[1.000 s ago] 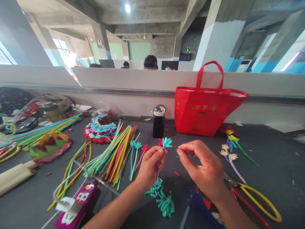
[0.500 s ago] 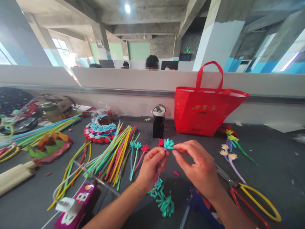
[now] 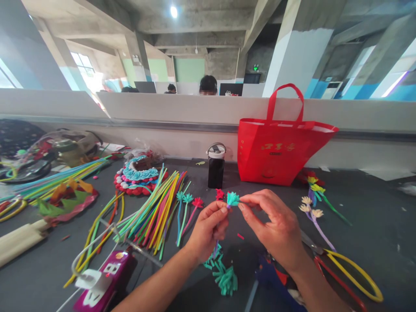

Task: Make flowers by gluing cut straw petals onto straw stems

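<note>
A teal pipe-cleaner flower (image 3: 232, 199) on a purple stem is pinched at its base between the thumb and fingers of my left hand (image 3: 209, 225). The stem hangs below that hand. My right hand (image 3: 274, 227) has thumb and index finger closed together at the right edge of the petals. Below the hands lie a heap of short teal pipe-cleaner pieces (image 3: 225, 279). Finished-looking teal flowers (image 3: 187, 198) and a red flower (image 3: 197, 202) on stems rest to the left. Another red flower (image 3: 220, 193) lies just behind my left hand.
Loose coloured pipe cleaners (image 3: 156, 212) spread on the left, near a purple power strip (image 3: 104, 281) with a white plug. A bottle (image 3: 216, 151) with a phone (image 3: 216, 173) against it and a red bag (image 3: 276, 151) stand behind. Scissors (image 3: 325, 251) and more flowers (image 3: 311, 208) lie right.
The teal flower has turned and shifted slightly right; its petals look more upright and bunched. My right hand has moved slightly right, its fingertips still at the petals.
</note>
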`<state>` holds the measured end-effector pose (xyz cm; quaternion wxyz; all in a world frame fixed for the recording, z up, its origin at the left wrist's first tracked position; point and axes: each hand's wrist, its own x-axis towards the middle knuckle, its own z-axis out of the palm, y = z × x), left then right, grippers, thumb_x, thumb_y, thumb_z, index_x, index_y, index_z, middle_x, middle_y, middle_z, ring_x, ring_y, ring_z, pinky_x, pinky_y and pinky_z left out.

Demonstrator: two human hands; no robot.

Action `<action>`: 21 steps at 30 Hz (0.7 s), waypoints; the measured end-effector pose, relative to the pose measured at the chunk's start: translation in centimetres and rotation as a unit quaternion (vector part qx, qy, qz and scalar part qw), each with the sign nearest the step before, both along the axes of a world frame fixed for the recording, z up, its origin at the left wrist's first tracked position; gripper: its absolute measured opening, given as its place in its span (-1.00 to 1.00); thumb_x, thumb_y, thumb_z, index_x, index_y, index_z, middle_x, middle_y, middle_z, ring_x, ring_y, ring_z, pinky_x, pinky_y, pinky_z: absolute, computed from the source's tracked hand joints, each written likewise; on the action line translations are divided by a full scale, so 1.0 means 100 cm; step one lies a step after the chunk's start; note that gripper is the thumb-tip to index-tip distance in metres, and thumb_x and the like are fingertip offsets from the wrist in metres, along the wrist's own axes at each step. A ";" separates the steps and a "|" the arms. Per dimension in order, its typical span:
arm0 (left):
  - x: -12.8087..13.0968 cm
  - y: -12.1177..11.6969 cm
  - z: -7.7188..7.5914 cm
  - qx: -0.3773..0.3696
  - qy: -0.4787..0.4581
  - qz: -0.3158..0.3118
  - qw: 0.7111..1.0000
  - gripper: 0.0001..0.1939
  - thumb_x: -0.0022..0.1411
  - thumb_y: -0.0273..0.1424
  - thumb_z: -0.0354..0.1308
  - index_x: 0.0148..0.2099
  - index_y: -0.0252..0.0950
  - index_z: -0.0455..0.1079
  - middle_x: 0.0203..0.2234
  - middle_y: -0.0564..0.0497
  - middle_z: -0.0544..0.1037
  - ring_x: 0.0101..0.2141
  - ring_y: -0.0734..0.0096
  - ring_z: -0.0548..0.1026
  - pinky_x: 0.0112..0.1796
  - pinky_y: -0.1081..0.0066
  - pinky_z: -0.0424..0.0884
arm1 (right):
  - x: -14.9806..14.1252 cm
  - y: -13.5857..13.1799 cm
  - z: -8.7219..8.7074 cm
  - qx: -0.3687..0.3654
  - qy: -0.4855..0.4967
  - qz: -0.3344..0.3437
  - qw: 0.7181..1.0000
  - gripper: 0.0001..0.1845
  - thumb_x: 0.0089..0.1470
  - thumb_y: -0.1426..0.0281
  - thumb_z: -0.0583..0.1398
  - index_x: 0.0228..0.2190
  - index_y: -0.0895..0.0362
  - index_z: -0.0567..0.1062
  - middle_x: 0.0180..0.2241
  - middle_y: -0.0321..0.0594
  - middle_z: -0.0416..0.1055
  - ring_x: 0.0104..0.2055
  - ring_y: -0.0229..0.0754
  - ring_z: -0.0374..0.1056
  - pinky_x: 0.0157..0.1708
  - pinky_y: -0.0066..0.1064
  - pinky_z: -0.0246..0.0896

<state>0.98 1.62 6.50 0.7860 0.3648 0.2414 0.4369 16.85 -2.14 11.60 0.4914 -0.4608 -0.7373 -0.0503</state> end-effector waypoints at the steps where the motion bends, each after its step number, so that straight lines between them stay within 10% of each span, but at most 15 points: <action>1: -0.001 0.001 0.000 -0.002 -0.010 -0.008 1.000 -0.83 0.17 -0.31 0.24 -0.30 -0.28 0.34 -0.72 0.23 0.14 -0.70 0.68 -0.07 -0.66 0.56 -0.19 | 0.001 0.000 0.000 0.001 0.002 -0.002 1.000 -0.92 0.16 0.49 0.22 -0.27 0.10 0.47 -0.34 -0.25 0.45 -0.28 -0.22 0.37 -0.23 -0.36 0.28; 21: 0.000 0.000 0.002 -0.018 -0.030 -0.026 0.999 -0.83 0.20 -0.33 0.21 -0.34 -0.35 0.36 -0.68 0.20 0.18 -0.71 0.73 -0.05 -0.66 0.58 -0.17 | -0.004 0.001 -0.003 0.002 -0.040 0.003 0.999 -0.91 0.13 0.50 0.23 -0.28 0.11 0.48 -0.38 -0.23 0.45 -0.31 -0.15 0.36 -0.27 -0.28 0.26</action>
